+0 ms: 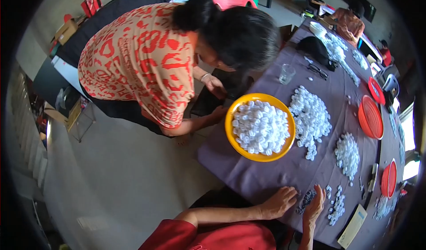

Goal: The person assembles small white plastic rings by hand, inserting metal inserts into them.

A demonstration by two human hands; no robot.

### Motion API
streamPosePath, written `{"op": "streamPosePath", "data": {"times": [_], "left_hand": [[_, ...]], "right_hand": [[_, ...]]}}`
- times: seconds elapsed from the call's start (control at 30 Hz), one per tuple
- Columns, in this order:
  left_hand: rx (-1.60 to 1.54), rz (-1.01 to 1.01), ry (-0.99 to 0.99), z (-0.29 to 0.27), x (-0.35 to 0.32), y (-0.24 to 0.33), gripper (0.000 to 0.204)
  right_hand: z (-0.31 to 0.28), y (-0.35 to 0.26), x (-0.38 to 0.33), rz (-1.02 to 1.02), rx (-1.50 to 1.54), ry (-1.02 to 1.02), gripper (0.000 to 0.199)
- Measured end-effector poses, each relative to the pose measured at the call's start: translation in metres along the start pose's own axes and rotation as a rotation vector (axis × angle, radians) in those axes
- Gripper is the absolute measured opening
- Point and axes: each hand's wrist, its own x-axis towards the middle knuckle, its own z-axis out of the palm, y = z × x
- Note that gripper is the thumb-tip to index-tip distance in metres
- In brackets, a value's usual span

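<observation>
My left hand (279,202) rests on the dark tablecloth near the table's front edge, its fingers loosely stretched and nothing visible in them. Beside it lies a small heap of dark little pieces (306,199), too small to name. My right hand (314,205) is at the right side of this heap, fingers extended, partly covering it. Just right of that hand is a small scatter of white plastic pieces (337,209). Farther off, a yellow bowl (230,140) heaped with similar white pieces (262,126) stands at the table's left edge.
Another person (137,68) in a patterned top bends at the table's left side. Larger white piles (309,119), a drinking glass (287,74), glasses (317,71), a black cap (314,50) and red baskets (370,117) occupy the table. A flat beige bar (353,226) lies at right.
</observation>
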Motion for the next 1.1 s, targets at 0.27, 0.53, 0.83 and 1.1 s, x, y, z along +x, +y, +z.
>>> {"op": "streamPosePath", "data": {"times": [0.27,0.53,0.83,1.1], "left_hand": [[0.065,0.001,-0.061,0.0,-0.006,-0.002,0.037],[-0.014,0.001,0.024,0.007,-0.004,-0.003,0.031],[0.024,-0.024,0.021,0.01,-0.005,-0.003,0.037],[-0.164,-0.104,0.074,0.02,-0.008,-0.002,0.044]], "right_hand": [[0.016,-0.008,0.004,-0.072,-0.113,-0.043,0.043],[0.03,-0.041,0.003,-0.141,-0.137,-0.066,0.034],[0.03,-0.039,0.0,-0.09,-0.195,-0.106,0.029],[0.036,-0.043,-0.009,-0.047,-0.336,-0.141,0.026]]}}
